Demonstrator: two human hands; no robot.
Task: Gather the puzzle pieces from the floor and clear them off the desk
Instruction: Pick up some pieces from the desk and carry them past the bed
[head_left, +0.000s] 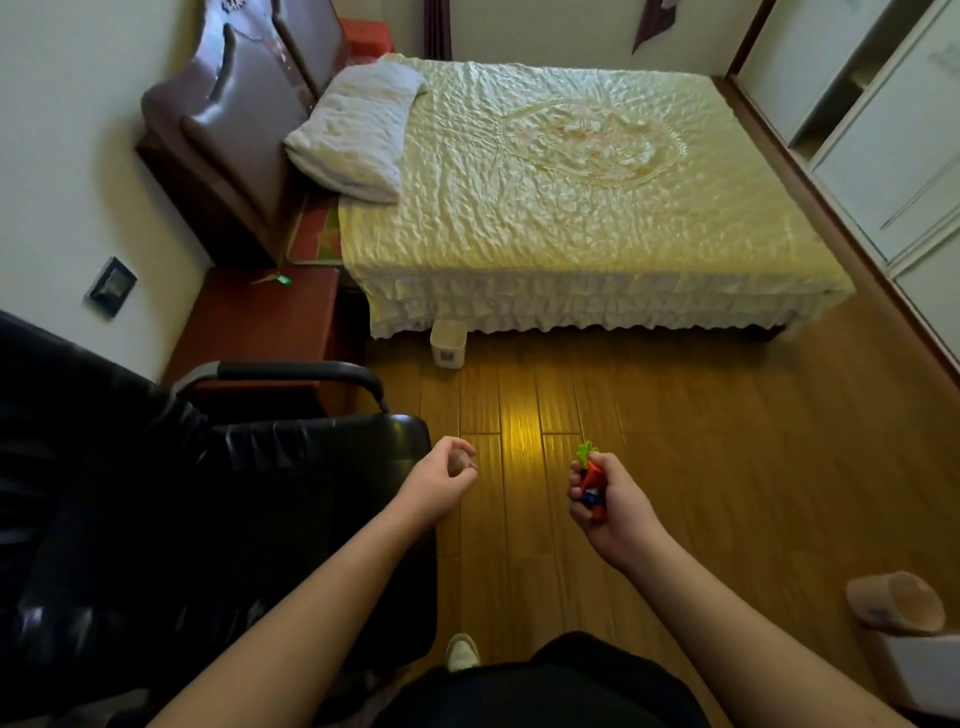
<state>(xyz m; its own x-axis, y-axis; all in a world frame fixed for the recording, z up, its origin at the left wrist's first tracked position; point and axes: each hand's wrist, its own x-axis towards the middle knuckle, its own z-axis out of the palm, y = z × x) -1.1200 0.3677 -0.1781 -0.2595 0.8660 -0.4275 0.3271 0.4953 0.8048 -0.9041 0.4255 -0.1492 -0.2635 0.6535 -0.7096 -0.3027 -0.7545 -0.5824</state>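
left hand (444, 480): fingers curled, held nothing, near centre.
right hand (605, 499): curled round puzzle pieces (591, 480).

Dim room, soft light falling on the bed (561, 187) far ahead. A yellow glare streaks the floor (519, 431); the near-left chair (156, 519) sinks into shadow. Edges bend and blur.
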